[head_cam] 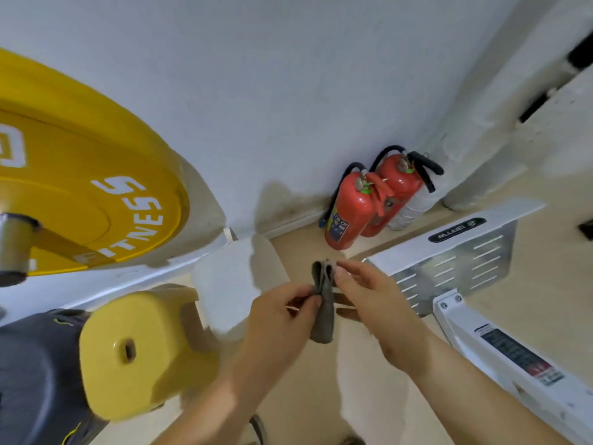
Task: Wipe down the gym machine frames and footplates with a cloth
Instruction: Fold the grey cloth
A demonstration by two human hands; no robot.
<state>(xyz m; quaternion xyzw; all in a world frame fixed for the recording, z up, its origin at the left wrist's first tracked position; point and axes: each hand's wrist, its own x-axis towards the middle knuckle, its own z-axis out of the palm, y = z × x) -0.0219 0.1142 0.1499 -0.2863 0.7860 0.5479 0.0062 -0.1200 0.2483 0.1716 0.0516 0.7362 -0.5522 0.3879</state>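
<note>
The left hand [279, 313] pinches the side of a small grey cloth [322, 316] between thumb and curled fingers. The right hand [369, 293] nips the cloth's upper edge with thumb and fingertips, its other fingers loosely spread. The cloth hangs bunched in the air between them, touching no machine part. It appears to be getting refolded. A flat pad with a clean face outward would likely wipe better than a bunch, and the slotted metal footplate [449, 271] just to the right probably wants strokes along its slots.

Round about, a yellow weight plate [80, 175] and a yellow end cap [141, 348] sit at the left. Two red fire extinguishers [349, 213] stand in the corner against the white wall [288, 91]. A white frame bar [468, 338] with a warning label runs at the right, all over a pale beige floor [321, 396].
</note>
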